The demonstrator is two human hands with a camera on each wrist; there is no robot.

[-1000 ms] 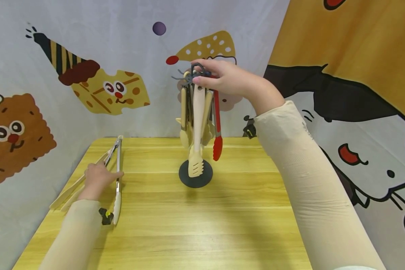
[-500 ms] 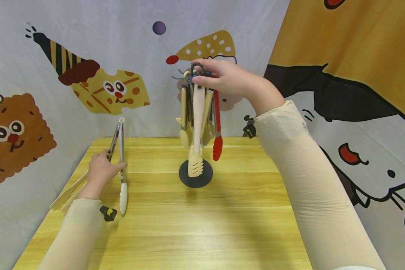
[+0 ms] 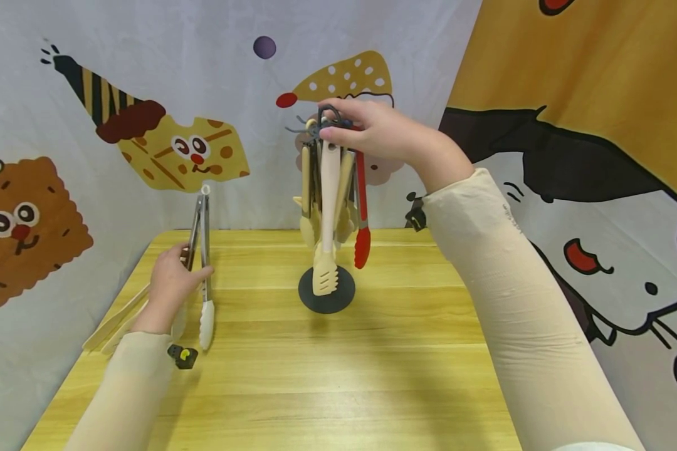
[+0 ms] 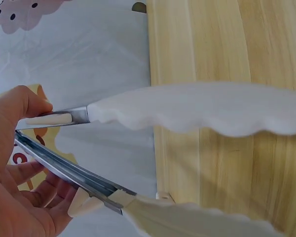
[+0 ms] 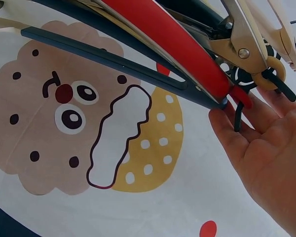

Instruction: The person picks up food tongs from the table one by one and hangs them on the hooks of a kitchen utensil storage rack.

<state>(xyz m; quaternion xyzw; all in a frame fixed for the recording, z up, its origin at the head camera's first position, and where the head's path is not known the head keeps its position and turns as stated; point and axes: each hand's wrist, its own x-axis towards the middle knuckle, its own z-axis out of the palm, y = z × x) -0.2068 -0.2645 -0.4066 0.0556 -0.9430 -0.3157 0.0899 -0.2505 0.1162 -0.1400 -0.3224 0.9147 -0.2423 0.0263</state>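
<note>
My left hand (image 3: 172, 279) holds silver metal tongs (image 3: 205, 235) with white scalloped tips, raised at the table's left side. In the left wrist view, the thumb lies along one arm of the tongs (image 4: 197, 106) and the fingers curl under the other; the two arms are spread apart. My right hand (image 3: 383, 134) grips the hooked top of a dark utensil stand (image 3: 344, 294) with a round base. From its hooks hang a cream slotted turner (image 3: 325, 279), red-tipped tongs (image 3: 362, 247) and several beige utensils. Red handles (image 5: 172, 44) cross close to the right fingers in the right wrist view.
Long beige utensil ends (image 3: 110, 326) lie on the wooden table (image 3: 338, 388) at its left edge, partly hidden by my left hand. A cartoon-printed cloth (image 3: 214, 56) hangs right behind the table and along both sides.
My left hand has lifted the tongs up, and their spread has narrowed. The beige utensils stay on the table. My right hand keeps its place on the stand's top.
</note>
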